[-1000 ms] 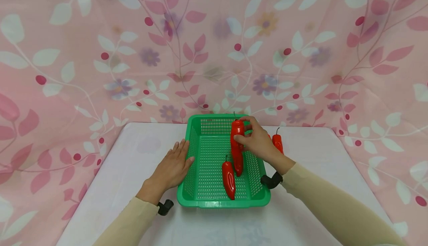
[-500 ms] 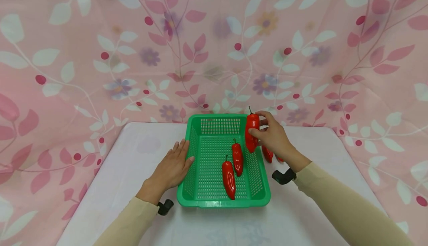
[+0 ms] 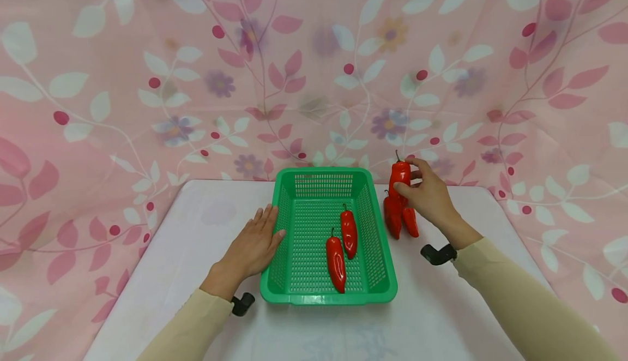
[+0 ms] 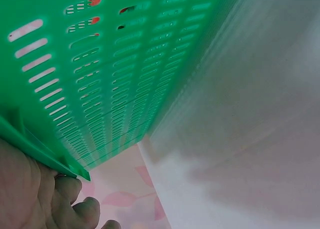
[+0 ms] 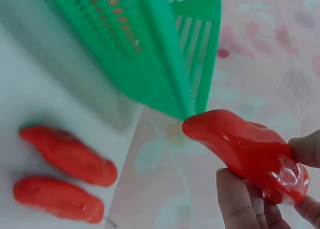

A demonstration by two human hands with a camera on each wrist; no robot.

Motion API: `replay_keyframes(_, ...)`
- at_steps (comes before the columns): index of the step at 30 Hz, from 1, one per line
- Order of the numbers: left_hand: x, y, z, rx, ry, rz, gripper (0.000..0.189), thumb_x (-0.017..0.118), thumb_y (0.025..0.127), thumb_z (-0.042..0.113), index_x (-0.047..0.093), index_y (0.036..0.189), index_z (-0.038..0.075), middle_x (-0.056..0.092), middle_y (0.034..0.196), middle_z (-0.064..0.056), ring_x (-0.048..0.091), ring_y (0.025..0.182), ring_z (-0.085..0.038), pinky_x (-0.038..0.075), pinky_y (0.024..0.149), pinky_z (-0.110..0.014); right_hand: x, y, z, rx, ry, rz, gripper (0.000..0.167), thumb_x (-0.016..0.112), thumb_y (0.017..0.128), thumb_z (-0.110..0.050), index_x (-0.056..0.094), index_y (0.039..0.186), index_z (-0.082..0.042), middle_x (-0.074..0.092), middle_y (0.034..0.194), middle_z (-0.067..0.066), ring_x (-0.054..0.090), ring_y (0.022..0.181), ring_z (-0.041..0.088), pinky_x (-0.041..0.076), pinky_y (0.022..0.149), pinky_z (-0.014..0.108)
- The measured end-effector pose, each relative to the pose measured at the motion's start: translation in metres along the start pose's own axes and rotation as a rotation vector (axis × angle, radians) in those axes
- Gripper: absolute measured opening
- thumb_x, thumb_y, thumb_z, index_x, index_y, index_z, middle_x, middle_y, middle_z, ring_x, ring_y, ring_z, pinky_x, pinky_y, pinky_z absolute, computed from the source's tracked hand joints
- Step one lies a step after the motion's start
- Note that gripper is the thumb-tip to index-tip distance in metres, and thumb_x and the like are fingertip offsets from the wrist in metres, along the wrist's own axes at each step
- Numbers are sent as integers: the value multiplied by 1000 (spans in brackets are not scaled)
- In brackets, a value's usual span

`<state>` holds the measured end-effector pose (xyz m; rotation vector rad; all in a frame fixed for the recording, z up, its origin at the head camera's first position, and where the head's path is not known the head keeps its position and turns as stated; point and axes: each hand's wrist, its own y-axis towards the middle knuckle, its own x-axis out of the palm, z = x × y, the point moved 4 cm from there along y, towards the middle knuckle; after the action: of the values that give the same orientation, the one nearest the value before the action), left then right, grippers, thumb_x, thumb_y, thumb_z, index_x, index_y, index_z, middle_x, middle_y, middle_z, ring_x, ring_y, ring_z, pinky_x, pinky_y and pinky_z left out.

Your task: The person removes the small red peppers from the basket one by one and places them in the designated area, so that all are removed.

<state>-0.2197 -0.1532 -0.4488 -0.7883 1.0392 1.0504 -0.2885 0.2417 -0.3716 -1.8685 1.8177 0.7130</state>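
Between thumb and fingers my right hand (image 3: 430, 193) pinches a glossy red pepper (image 5: 245, 151), its stem pointing up. In the head view that pepper overlaps two more red peppers, one on the left (image 3: 392, 218) and one on the right (image 3: 410, 223), lying on the table beside the basket. My left hand (image 3: 253, 241) rests against the left rim of the green plastic basket (image 3: 327, 299), fingers straight. Inside the basket, towards its right side, lie two red peppers, a nearer one (image 3: 336, 264) and a farther one (image 3: 349, 234).
A white-covered table (image 3: 211, 208) carries everything, its far edge just behind the basket. Close behind it hangs a pink curtain (image 3: 314, 66) with a leaf and flower pattern. Each wrist wears a small black camera, the right one (image 3: 438, 254) near the loose peppers.
My right hand has carried its pepper from over the basket across the right rim to above the peppers on the table. The left hand and basket have stayed put.
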Motion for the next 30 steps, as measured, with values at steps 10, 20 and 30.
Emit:
replay_keyframes(10,1,0,0,-7,2,-4,74,36,115,45,11,168,0,12,176,-19,10,163,-40,19,131,-59,-16,1,40,36,-55,1,79,69,102,-28,26,167,-12,49,148,32,60,122,51,66,77,50)
replay_keyframes(20,-1,1,0,5,22,16,73,38,115,43,15,167,-2,16,175,-22,13,162,-42,22,129,-61,-24,5,83,128,-109,-25,81,69,101,-25,24,167,-9,46,149,35,59,121,54,65,84,53)
replay_keyframes(30,1,1,0,10,35,28,72,38,115,42,17,167,-3,17,175,-22,13,162,-41,21,129,-62,-23,8,115,201,-143,-76,79,67,103,-27,25,165,-2,44,146,39,59,120,56,66,78,48)
